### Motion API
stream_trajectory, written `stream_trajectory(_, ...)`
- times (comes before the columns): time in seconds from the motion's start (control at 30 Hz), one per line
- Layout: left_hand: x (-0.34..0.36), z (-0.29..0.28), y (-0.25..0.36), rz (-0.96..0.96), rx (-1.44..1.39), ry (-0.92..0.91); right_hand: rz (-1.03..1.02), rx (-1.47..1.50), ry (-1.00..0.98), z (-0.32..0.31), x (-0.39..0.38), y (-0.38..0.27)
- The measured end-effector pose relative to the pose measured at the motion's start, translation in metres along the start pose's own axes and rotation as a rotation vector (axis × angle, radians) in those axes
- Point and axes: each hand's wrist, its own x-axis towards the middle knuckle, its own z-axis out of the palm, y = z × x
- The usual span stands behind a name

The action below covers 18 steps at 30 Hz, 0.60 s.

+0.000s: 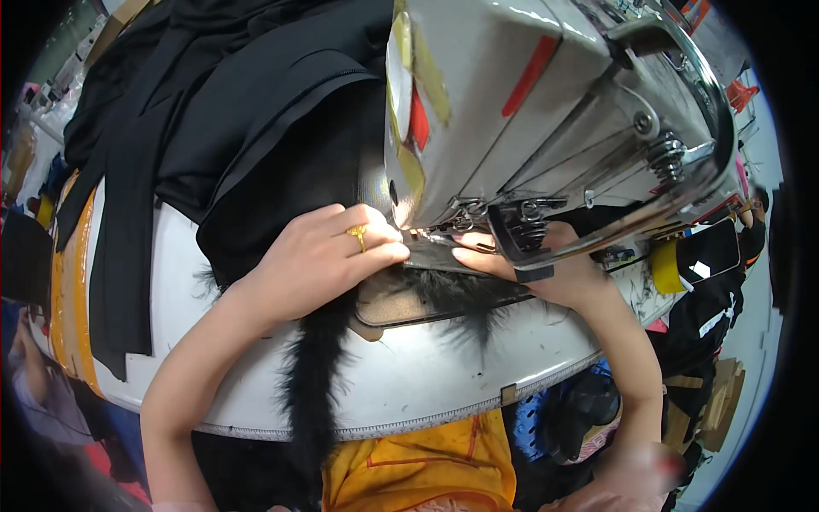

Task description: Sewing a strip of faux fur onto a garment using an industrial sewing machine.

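Under the head of a grey-white sewing machine [520, 94] lies black fabric [299, 158] with black feather trim [311, 384] along its near edge. My left hand [328, 247], a yellow ring on one finger, is closed, its thumb and fingers pinching the fabric edge just left of the lit needle area. My right hand [546, 269] comes from the other side; its thumb and a finger hold the fabric edge right of the needle. Machine parts hide some of that hand. The feather trim hangs from beneath my left hand over the table's front edge.
A large heap of black cloth [213, 94] covers the back left. The white table [426, 384] has a measuring tape along its front edge. A yellow-orange cloth [422, 465] lies over my lap. A yellow tape roll [667, 266] stands at the right.
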Motion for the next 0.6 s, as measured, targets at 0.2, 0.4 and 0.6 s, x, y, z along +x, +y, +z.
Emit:
stream_trajectory(0.2, -0.003, -0.004, 0.004, 0.011, 0.089, 0.045, -0.082, -0.086, 0.394, 0.018, 0.002, 0.007)
stream_trajectory(0.4, 0.001, 0.000, 0.014, 0.035, 0.288, 0.058, 0.026, -0.072, 0.444, 0.009, 0.001, 0.001)
stream_trajectory(0.6, 0.004, 0.007, 0.015, 0.055, 0.392, 0.082, 0.130, -0.157, 0.403, 0.008, 0.003, -0.005)
